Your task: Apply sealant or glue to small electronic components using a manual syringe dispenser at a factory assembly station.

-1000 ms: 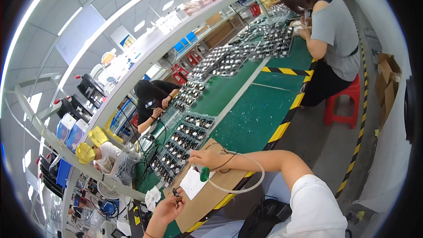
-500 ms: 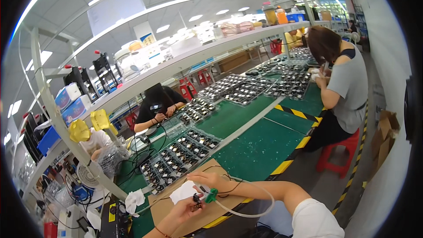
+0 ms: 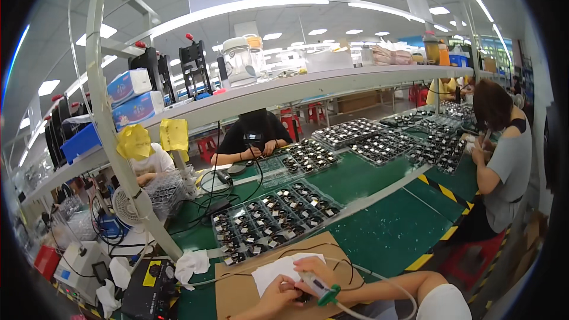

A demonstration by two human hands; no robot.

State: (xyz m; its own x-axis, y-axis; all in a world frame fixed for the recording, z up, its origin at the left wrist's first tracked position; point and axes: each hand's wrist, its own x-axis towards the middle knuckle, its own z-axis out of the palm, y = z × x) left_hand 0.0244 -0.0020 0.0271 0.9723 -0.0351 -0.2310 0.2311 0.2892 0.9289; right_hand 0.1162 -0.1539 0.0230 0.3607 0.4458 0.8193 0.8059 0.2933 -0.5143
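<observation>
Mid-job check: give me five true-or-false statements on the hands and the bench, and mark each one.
1. The right hand holds a tool with a green fitting. True.
2. The left hand is empty. False: it pinches a small dark part.
3. The white paper lies on the brown cardboard. True.
4. The two hands are far apart. False: they are close together.
5. The white fan stands to the left of the nearest parts tray. True.
</observation>
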